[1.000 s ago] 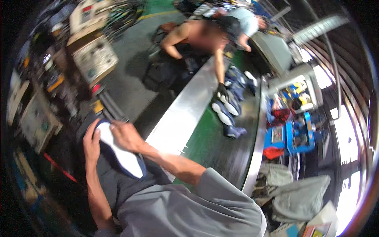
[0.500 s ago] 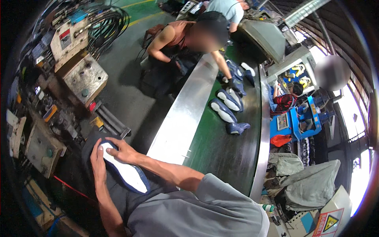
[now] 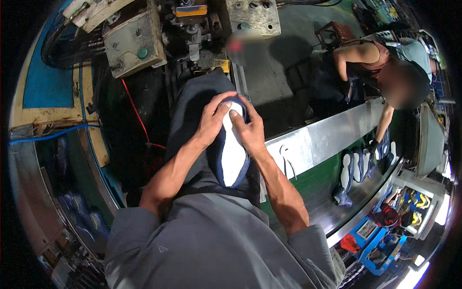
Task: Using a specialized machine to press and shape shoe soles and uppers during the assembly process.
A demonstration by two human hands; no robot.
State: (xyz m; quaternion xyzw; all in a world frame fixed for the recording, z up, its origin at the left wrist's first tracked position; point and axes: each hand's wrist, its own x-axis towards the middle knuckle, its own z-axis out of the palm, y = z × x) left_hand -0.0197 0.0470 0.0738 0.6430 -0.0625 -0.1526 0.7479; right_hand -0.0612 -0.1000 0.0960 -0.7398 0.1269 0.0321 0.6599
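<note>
A blue shoe (image 3: 234, 161) was held by both hands over the dark trousers (image 3: 187, 115), with its white sole (image 3: 232, 144) turned up. Its far end was tucked between the hands, and its near end was left free, pointed at the grey shirt (image 3: 207, 241). The left side of the far end was wrapped by the left hand (image 3: 212, 119), with the thumb laid near the sole's edge. The right side was wrapped by the right hand (image 3: 251, 130), with the thumb pressed on the sole. The fingers of both hands were bent round the shoe and clamped on it; some fingertips were hidden. To the right, a thin tool (image 3: 286, 156) was laid on a metal ledge (image 3: 332, 137). Past the ledge, more shoes (image 3: 357, 166) were lined up on a green belt (image 3: 308, 185). A co-worker's hand (image 3: 373, 145) was placed near them; whether any was touched could not be told.
</note>
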